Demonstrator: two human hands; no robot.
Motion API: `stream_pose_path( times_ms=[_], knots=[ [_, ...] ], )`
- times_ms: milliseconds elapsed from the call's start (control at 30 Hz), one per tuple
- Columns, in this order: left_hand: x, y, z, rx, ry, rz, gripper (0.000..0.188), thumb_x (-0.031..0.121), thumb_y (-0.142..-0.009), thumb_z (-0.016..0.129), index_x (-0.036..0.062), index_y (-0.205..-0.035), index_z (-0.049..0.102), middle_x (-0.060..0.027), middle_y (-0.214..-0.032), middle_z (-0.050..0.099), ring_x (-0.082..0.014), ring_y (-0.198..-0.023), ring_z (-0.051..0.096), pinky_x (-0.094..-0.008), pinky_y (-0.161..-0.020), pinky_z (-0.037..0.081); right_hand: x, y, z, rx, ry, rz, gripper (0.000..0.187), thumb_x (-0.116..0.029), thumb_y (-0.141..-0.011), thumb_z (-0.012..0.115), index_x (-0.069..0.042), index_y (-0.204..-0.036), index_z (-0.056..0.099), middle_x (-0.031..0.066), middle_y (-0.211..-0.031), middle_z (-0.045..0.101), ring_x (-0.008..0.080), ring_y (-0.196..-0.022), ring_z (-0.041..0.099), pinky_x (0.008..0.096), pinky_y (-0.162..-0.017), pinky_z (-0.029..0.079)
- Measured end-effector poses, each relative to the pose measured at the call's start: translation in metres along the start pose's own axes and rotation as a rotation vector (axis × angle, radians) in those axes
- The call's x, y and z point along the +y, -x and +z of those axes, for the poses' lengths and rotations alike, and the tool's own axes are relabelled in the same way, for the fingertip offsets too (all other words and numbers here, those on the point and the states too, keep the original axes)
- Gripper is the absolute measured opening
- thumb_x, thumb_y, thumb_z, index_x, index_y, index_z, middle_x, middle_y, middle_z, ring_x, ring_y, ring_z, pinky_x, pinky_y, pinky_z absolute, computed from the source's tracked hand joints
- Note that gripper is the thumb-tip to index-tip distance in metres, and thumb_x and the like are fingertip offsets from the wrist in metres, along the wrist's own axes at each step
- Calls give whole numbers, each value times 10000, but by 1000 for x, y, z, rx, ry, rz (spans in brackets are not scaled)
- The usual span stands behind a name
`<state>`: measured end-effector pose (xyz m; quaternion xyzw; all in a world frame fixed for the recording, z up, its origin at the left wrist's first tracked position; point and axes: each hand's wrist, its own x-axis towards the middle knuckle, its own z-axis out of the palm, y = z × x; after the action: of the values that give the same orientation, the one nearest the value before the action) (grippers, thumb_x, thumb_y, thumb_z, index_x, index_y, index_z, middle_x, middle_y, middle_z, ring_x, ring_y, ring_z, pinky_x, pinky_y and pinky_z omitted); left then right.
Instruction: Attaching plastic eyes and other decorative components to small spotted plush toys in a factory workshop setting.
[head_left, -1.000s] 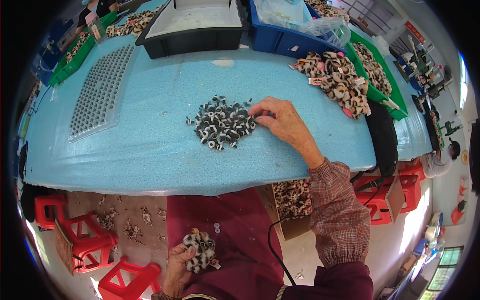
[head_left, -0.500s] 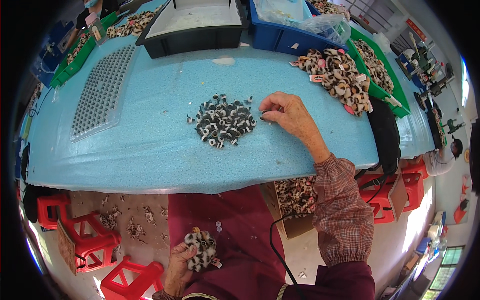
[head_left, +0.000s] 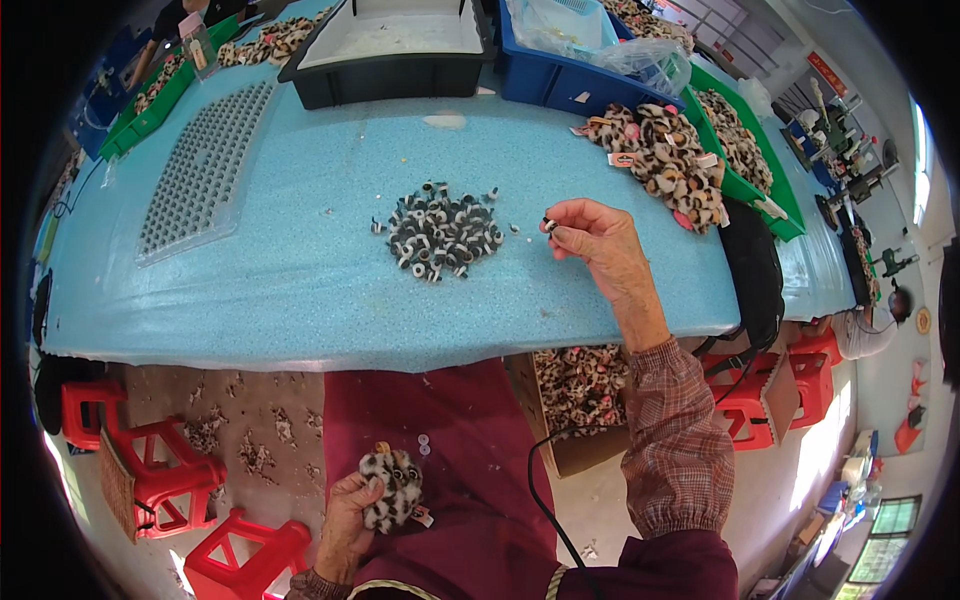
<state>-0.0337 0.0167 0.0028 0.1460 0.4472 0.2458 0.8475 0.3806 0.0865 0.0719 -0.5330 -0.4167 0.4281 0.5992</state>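
Above the blue table [head_left: 290,310], my right hand [head_left: 600,245] pinches one small black-and-white plastic toy eye [head_left: 550,228] between thumb and fingertips. To its left lies a loose heap of similar toy eyes [head_left: 445,235]. Low over my lap, my left hand [head_left: 348,515] is closed on the side of a small spotted plush toy [head_left: 390,490]. Two round dark eyes show on the toy, with an orange bit on top and a tag at its lower right. Two small clear washers [head_left: 424,445] rest on my dark red apron [head_left: 460,420].
A clear studded plastic sheet [head_left: 205,170] lies at left. Behind stand a black tray [head_left: 390,88] and a blue bin [head_left: 560,75]. Spotted plush pieces [head_left: 665,150] pile beside a green crate [head_left: 790,215] at right. Red stools [head_left: 245,560] and a cardboard box [head_left: 580,455] stand below the table.
My right hand has drawn right, away from the heap, with the toy eye lifted in its fingers. My left hand still holds the plush toy. The whole view has shifted slightly.
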Motion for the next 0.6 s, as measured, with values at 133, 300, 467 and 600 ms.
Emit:
stream_pose_path(
  times_ms=[133, 300, 467, 600],
  knots=[
    [-5, 5, -1, -22, 4, 11, 282, 102, -821, 662, -50, -1053, 607, -134, -939, 676, -224, -794, 670, -341, -738, 558, -6, 34, 18, -11, -11, -57, 205, -40, -796, 685, 35, -979, 633, 62, -841, 642, 109, -688, 581, 228, -624, 481],
    [-3, 9, 5, -49, -55, 22, 282, 100, -857, 603, -58, -1088, 569, -135, -954, 660, -229, -816, 661, -335, -726, 551, -1, 77, 60, -88, -15, 42, 173, -52, -811, 669, 34, -954, 624, 51, -816, 616, 101, -701, 562, 216, -622, 453],
    [0, -6, 6, -78, 66, -19, 278, 141, -896, 580, -57, -1089, 556, -139, -950, 658, -233, -810, 664, -350, -729, 562, 10, 138, 115, -195, -170, 122, 101, -20, -816, 620, 21, -907, 601, 64, -915, 555, 105, -753, 548, 216, -662, 449],
    [-5, -6, 3, -48, 176, -80, 263, 135, -899, 576, -59, -1077, 569, -140, -972, 660, -233, -833, 671, -350, -748, 565, 46, 165, 147, -317, -284, 344, 145, 4, -808, 621, 40, -949, 617, 81, -984, 538, 128, -788, 570, 249, -734, 478]
  ],
)
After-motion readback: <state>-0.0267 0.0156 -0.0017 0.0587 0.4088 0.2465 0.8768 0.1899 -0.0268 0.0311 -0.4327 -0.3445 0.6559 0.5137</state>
